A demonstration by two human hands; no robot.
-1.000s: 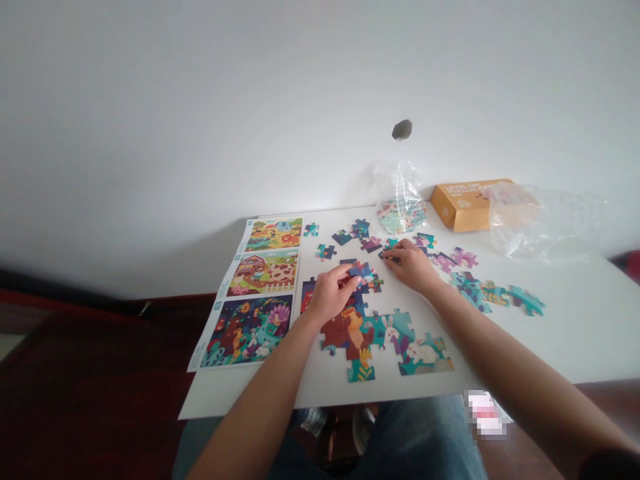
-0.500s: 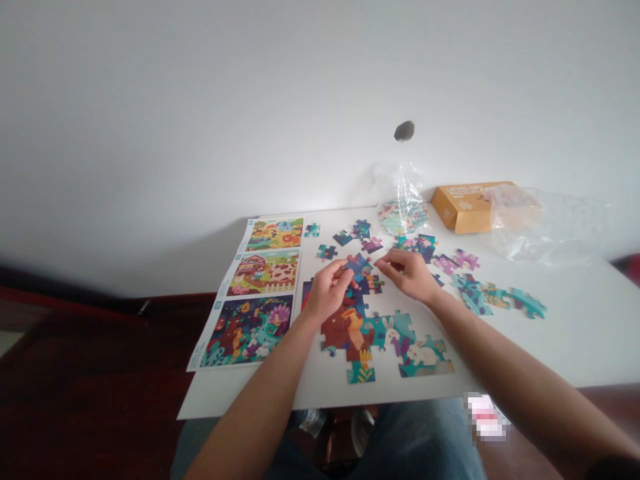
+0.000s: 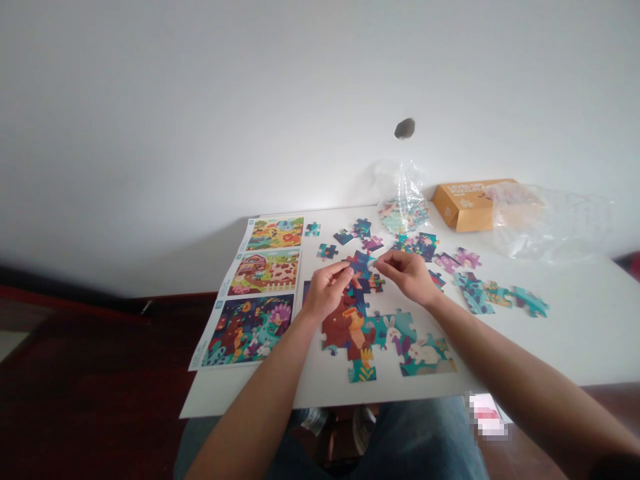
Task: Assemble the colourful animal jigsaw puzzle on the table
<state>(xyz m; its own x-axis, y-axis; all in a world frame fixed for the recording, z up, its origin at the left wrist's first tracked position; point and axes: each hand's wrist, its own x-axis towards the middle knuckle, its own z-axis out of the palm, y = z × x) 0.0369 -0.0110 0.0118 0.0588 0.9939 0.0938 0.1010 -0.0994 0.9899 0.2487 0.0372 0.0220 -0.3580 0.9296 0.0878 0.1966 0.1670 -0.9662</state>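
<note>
Above the bench's middle, the left hand [image 3: 325, 293] pinched a blue piece [image 3: 358, 264] in closed fingers; the right hand [image 3: 407, 275] met it, fingers curled, grip unclear. Judged: matching step; next calls for aligning tabs over the joined puzzle [image 3: 385, 337]

Orange box [image 3: 474, 203] top: pale lettering showed, too blurred to read.
Picture sheet [image 3: 255, 290], left of box: no legible words.
</note>
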